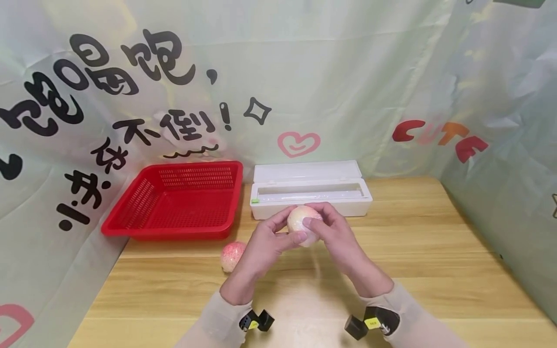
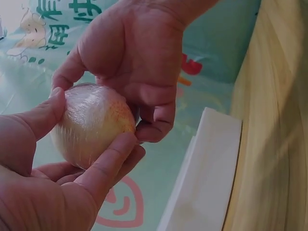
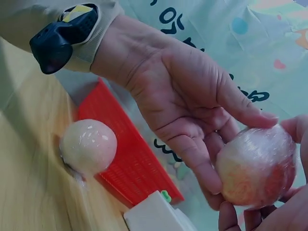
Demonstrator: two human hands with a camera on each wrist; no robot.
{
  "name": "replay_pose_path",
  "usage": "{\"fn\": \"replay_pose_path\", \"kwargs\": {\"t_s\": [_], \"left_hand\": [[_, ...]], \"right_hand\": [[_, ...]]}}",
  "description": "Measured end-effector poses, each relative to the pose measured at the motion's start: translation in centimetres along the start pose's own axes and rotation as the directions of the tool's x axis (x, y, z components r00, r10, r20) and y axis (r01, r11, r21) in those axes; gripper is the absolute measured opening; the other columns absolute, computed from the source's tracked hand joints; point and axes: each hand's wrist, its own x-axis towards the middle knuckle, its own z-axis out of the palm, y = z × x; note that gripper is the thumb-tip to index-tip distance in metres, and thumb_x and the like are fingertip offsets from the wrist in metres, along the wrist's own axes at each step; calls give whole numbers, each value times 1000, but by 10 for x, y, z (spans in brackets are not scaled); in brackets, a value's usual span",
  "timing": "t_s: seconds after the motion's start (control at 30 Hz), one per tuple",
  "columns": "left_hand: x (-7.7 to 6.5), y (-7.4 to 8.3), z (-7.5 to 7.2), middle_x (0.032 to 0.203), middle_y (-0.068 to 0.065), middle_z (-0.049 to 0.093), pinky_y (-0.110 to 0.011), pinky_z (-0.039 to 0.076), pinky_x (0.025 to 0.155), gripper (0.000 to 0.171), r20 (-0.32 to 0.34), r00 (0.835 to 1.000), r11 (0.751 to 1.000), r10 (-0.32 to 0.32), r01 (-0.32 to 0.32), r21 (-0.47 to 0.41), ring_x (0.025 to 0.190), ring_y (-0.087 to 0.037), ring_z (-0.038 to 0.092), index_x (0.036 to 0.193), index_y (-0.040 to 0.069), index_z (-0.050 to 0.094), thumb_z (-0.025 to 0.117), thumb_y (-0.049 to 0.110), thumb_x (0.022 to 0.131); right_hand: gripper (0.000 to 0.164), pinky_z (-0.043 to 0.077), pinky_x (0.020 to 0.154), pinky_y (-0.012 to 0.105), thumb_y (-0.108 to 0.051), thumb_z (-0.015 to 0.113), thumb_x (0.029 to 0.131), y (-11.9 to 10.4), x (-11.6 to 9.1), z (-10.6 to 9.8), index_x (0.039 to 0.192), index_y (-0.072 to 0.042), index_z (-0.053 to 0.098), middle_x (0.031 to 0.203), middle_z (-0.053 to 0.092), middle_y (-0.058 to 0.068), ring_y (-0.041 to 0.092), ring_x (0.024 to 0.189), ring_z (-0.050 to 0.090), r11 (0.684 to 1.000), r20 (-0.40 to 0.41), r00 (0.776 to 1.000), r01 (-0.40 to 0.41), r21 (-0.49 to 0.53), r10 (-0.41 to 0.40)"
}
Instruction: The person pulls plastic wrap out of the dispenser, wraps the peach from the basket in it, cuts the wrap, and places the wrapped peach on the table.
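Observation:
Both hands hold a peach [image 1: 300, 220] wrapped in clear plastic film, raised above the table. My left hand [image 1: 271, 240] grips it from the left, and my right hand [image 1: 338, 235] from the right, with both thumbs on the near side. In the left wrist view the film lies creased and shiny over the pale yellow and reddish skin of the peach [image 2: 91, 125]. A second peach [image 1: 232, 255], pink above and pale below, lies on the table beside my left forearm; its shiny surface in the right wrist view [image 3: 90, 147] looks film-covered.
A red plastic basket [image 1: 237, 208] stands at the back left. Right of it is a white cling film box [image 1: 304, 210], its lid raised and a roll inside. The wooden table [image 1: 435, 270] is bounded by printed cloth walls [image 1: 348, 96] at the back and sides.

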Motion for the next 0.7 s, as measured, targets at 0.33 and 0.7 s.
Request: {"fn": "replay_pose_path", "kwargs": {"t_s": [0.33, 0.7], "left_hand": [[0, -2, 2, 152, -8, 59, -30, 62, 91, 68, 19, 1000, 1000, -19, 20, -2, 114, -24, 72, 154, 16, 55, 83, 14, 93], [3, -5, 2, 149, -15, 58, -36, 64, 84, 49, -56, 997, 991, -56, 49, -121, 111, -22, 69, 143, 5, 55, 75, 13, 98]], "right_hand": [[30, 56, 81, 25, -19, 63, 104, 2, 0, 7, 127, 1, 62, 117, 67, 9, 18, 104, 63, 1000, -107, 994, 14, 21, -12], [35, 52, 89, 25, -22, 61, 108, 10, 0, 9, 136, -2, 62, 125, 65, 9, 15, 111, 59, 999, -31, 999, 41, -23, -42]]}}
